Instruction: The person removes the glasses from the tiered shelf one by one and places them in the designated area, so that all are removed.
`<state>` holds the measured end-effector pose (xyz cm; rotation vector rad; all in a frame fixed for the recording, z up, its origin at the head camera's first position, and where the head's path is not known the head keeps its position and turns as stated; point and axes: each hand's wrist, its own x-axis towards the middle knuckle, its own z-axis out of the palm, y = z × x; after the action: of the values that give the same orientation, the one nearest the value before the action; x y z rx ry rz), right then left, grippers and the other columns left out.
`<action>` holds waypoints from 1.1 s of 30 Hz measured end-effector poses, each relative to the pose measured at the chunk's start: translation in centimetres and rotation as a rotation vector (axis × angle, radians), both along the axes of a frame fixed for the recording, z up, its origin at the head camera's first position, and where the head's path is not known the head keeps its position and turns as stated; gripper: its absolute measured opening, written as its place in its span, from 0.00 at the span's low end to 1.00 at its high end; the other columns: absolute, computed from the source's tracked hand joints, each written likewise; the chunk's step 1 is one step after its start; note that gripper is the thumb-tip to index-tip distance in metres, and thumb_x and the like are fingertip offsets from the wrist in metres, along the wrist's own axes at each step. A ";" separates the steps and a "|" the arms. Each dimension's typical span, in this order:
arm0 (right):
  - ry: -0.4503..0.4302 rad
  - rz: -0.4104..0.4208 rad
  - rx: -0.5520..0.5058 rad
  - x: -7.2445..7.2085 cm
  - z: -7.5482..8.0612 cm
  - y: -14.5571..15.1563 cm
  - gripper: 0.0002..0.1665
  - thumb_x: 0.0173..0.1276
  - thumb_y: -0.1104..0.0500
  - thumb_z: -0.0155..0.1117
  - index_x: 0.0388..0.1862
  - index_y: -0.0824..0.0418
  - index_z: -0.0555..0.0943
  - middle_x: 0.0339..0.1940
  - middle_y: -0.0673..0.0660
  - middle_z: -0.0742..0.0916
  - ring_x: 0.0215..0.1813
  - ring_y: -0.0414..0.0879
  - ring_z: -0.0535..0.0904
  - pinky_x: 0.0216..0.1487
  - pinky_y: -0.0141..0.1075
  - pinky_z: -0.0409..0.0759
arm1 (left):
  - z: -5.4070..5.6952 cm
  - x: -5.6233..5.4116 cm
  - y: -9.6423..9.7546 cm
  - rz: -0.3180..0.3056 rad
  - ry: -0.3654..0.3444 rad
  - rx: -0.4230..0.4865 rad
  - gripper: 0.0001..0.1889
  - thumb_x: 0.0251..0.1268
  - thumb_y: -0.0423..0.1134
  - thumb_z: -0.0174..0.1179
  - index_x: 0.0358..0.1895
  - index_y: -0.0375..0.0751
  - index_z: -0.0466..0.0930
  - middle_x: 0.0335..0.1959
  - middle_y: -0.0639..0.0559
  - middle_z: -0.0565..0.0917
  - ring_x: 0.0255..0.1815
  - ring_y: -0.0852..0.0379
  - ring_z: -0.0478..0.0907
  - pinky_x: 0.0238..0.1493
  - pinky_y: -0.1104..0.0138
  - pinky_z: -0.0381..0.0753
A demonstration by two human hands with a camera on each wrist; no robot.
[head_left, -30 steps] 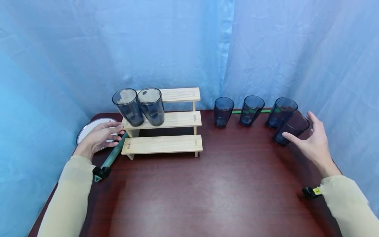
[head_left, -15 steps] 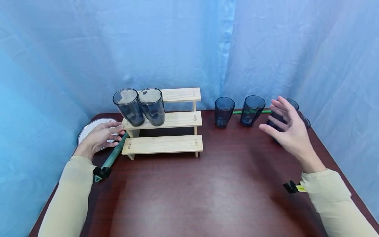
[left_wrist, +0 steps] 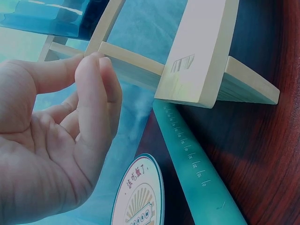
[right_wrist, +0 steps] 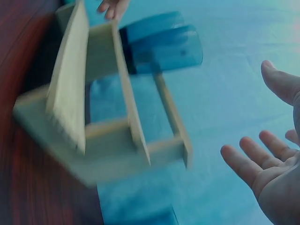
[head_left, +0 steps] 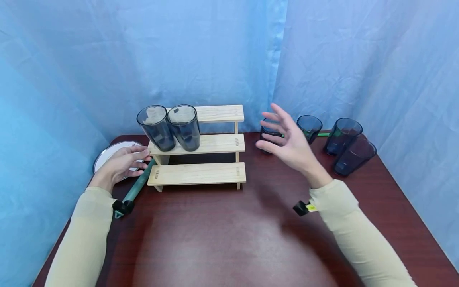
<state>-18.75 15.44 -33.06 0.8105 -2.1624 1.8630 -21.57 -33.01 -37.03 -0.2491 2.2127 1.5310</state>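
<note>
A three-step wooden display stand (head_left: 196,174) stands on the table, with two dark glass tumblers (head_left: 184,128) side by side at the left of its middle step. My left hand (head_left: 120,165) pinches the left end of that step; in the left wrist view thumb and finger (left_wrist: 89,89) meet at the wood. My right hand (head_left: 290,143) hangs in the air with fingers spread and nothing in it. It overlaps a tumbler (head_left: 266,148) in the head view. Farther right are more tumblers: one (head_left: 310,124), another (head_left: 340,137), and a nearer one (head_left: 353,157).
A white round plate (head_left: 104,157) with printed characters lies left of the stand, partly behind my left hand. A green ruled tube (head_left: 136,187) runs along the stand's left side. A thin green rod (head_left: 324,134) lies behind the tumblers. Blue curtains (head_left: 215,52) enclose the table.
My right hand has let go of the nearest tumbler at the far right and moved left, fingers spread, to the leftmost standing tumbler. The left hand has stayed at the stand.
</note>
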 end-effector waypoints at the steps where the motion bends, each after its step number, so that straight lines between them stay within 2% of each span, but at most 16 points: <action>1: -0.007 0.015 -0.016 -0.3 0.1 -1.0 0.56 0.63 0.70 0.74 0.83 0.47 0.56 0.74 0.58 0.72 0.72 0.56 0.71 0.62 0.47 0.78 | 0.0 0.0 0.0 0.001 0.000 0.000 0.40 0.75 0.57 0.56 0.80 0.38 0.54 0.62 0.40 0.74 0.46 0.53 0.80 0.43 0.69 0.84; 8: -0.062 0.092 -0.015 -2.0 0.1 -7.2 0.58 0.63 0.66 0.75 0.83 0.45 0.52 0.78 0.57 0.66 0.76 0.51 0.65 0.69 0.49 0.72 | 0.0 -0.1 0.0 0.007 0.000 0.008 0.39 0.76 0.57 0.56 0.79 0.38 0.55 0.62 0.40 0.74 0.45 0.54 0.80 0.43 0.69 0.84; 14: -0.140 0.137 -0.041 -3.1 -0.1 -11.5 0.62 0.61 0.67 0.76 0.85 0.50 0.48 0.81 0.58 0.61 0.79 0.55 0.59 0.73 0.55 0.64 | 0.1 0.0 0.0 0.005 0.002 0.012 0.38 0.77 0.55 0.55 0.79 0.37 0.55 0.60 0.40 0.75 0.43 0.55 0.80 0.41 0.69 0.84; 17: -0.159 0.151 -0.037 -3.6 -0.6 -13.1 0.63 0.61 0.65 0.77 0.85 0.48 0.47 0.81 0.58 0.60 0.79 0.55 0.58 0.73 0.56 0.64 | 0.1 0.0 -0.1 0.003 0.000 0.014 0.38 0.77 0.55 0.55 0.79 0.37 0.55 0.60 0.41 0.75 0.45 0.54 0.80 0.41 0.69 0.84; 24: -0.144 0.139 0.006 -4.7 -2.1 -15.9 0.64 0.62 0.57 0.79 0.84 0.37 0.46 0.81 0.53 0.60 0.78 0.49 0.61 0.71 0.55 0.66 | 0.0 0.0 -0.2 0.008 -0.003 0.021 0.39 0.76 0.56 0.56 0.79 0.37 0.55 0.59 0.42 0.76 0.43 0.56 0.80 0.41 0.69 0.84; 33: -0.129 0.065 0.087 -5.1 -2.5 -17.7 0.66 0.58 0.48 0.81 0.83 0.32 0.45 0.79 0.52 0.63 0.74 0.45 0.65 0.69 0.46 0.71 | 0.0 -0.1 -0.3 0.003 -0.002 0.021 0.39 0.76 0.56 0.56 0.79 0.37 0.54 0.59 0.42 0.76 0.41 0.57 0.80 0.41 0.70 0.84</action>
<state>-23.83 -2.31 -35.59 0.8074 -2.3368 1.9134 -21.63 -33.28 -37.06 -0.2473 2.1938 1.5541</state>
